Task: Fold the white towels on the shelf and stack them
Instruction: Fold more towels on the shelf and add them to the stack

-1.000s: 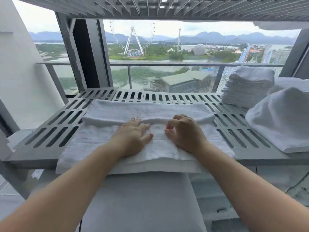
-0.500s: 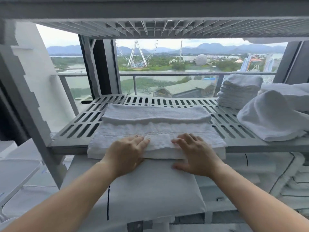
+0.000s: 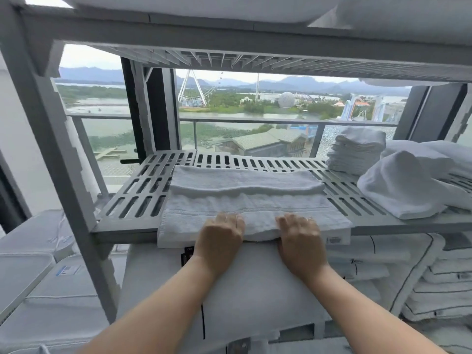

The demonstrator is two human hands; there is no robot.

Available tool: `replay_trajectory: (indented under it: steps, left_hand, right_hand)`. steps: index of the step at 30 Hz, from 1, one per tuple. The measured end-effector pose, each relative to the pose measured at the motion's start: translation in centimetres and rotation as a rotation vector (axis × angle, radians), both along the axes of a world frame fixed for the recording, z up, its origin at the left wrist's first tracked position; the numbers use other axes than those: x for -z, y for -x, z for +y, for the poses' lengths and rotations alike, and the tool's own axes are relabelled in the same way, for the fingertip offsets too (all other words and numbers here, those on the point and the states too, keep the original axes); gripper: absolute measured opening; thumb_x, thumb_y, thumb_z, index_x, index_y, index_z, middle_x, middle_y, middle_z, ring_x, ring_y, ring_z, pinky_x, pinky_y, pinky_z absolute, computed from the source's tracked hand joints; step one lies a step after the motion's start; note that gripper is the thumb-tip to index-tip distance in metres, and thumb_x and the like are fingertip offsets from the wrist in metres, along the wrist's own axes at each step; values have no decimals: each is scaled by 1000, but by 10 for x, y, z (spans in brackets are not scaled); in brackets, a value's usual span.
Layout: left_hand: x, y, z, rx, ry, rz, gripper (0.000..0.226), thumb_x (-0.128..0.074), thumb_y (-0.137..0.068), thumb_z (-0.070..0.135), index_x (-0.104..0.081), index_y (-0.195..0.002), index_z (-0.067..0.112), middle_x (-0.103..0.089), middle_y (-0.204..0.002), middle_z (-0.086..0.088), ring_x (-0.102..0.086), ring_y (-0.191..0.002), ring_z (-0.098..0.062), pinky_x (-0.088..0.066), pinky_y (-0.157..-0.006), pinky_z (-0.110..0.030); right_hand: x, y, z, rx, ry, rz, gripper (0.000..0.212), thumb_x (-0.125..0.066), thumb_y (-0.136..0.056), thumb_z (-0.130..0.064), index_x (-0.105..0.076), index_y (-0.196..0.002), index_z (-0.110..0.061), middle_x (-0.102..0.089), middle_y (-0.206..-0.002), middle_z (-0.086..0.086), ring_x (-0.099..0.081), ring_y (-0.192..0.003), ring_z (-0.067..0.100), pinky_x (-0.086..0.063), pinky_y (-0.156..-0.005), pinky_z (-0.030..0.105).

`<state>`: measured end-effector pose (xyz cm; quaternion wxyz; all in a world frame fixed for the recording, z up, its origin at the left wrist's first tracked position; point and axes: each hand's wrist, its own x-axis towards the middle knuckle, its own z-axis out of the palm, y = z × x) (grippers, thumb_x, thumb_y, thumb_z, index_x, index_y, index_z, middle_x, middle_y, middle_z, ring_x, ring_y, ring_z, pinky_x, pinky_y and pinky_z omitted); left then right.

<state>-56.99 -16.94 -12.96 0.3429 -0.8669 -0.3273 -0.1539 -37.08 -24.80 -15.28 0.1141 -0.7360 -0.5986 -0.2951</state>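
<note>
Head view: a white towel [image 3: 250,200] lies spread across the slatted grey shelf [image 3: 143,195] in the middle of the frame. Its far long edge is folded over toward the viewer into a thick band. Its near edge overhangs the shelf's front rim.

The left hand [image 3: 219,236] and the right hand [image 3: 298,238] sit side by side at that near edge, just below frame centre and slightly apart. Each has its fingers bent over the top of the towel's front fold and gripping it. The thumbs are hidden under the cloth or behind the palms. Both forearms reach up from the bottom of the frame.

At the right of the shelf, toward the back, stands a neat stack of folded towels [image 3: 357,149]. Just beside it, at the right edge of the frame, lies a loose heap of unfolded towels [image 3: 398,185]. Below the shelf, in the lower part of the frame, white bedding [image 3: 250,284] is packed on a lower level. Another slatted shelf runs across the top. Behind it all is a window with a glass railing [image 3: 229,120], water, and a ferris wheel [image 3: 194,90] in the distance.
</note>
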Motion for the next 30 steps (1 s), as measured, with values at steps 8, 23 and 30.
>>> replay_trajectory:
  steps: [8, 23, 30]
  left_hand:
    - [-24, 16, 0, -22, 287, -78, 15, -54, -83, 15, -65, -91, 22, -67, -77, 3, -66, -64, -21, -42, -49, -24]
    - [-126, -24, 119, -421, 370, -84, 25, -42, -81, -7, -45, -69, 14, -51, -73, -3, -51, -69, -22, -41, -66, -32]
    - [-110, -60, 205, -482, 357, -145, 21, -44, -83, -2, -51, -82, 17, -49, -82, -1, -52, -82, -26, -36, -75, -35]
  right_hand:
    - [-25, -9, -8, 106, -117, 195, 24, -59, -76, 5, -68, -91, -11, -67, -74, 6, -62, -57, 32, -45, -56, 32]
    - [-92, -66, 112, 250, -258, 144, 30, -45, -89, -7, -63, -111, -16, -66, -96, 8, -62, -89, 28, -44, -82, 40]
    - [-94, -124, 211, -21, -121, 91, 32, -48, -81, 1, -66, -105, -12, -67, -97, 11, -64, -90, 34, -49, -78, 38]
